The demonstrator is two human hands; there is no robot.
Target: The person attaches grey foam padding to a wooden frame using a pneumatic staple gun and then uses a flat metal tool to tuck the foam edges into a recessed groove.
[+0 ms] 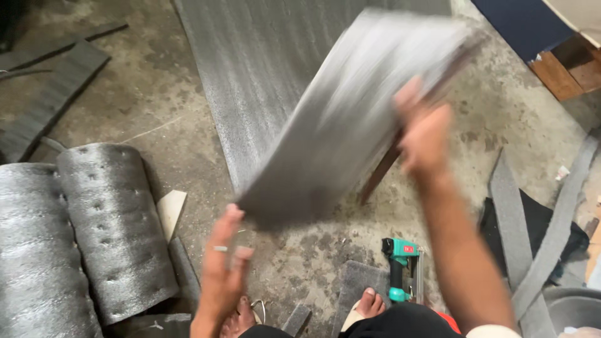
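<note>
The left hand (220, 275) wears a thin silver ring on one finger. Both arms are bare. The right hand (424, 134) wears nothing. The feet are bare, above dark shorts.

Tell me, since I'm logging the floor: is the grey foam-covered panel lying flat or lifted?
Lifted and tilted: the foam-covered panel is off the floor, right hand gripping its edge, left hand at its lower corner.

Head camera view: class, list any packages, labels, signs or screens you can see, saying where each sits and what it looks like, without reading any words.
Label on the teal staple gun: small red patch on its body, on the floor beside the right forearm.
Paper scrap: small, white and crumpled, on the floor at the right edge; whether it bears print cannot be told.
No packages, signs or screens in view.
</note>
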